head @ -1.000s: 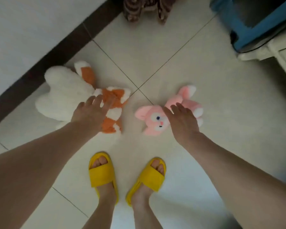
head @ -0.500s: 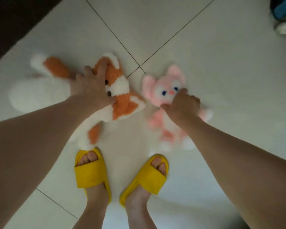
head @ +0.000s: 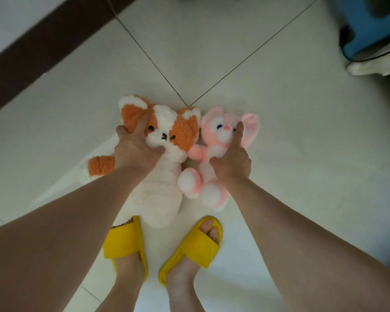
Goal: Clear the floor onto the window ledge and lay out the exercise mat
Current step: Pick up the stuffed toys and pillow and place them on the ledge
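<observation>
An orange and white plush fox [head: 164, 176] hangs upright above the tiled floor, face toward me. My left hand [head: 136, 149] grips it at the neck, thumb under its chin and a finger along its cheek. Beside it on the right hangs a smaller pink and white plush rabbit [head: 212, 174]. My right hand [head: 232, 161] holds the rabbit round its body, with the forefinger stretched up beside its face. The two toys touch side by side. No mat and no window ledge are in view.
My feet in yellow slippers [head: 189, 246] stand on the pale floor tiles [head: 291, 143] just below the toys. A dark skirting strip [head: 43, 48] runs along the wall at upper left. A blue object [head: 369, 25] with a black cable and white cloth sits at upper right.
Both toys have come up off the floor and now hang upright in my hands, close together. My grips have moved to the fox's neck and the rabbit's body.
</observation>
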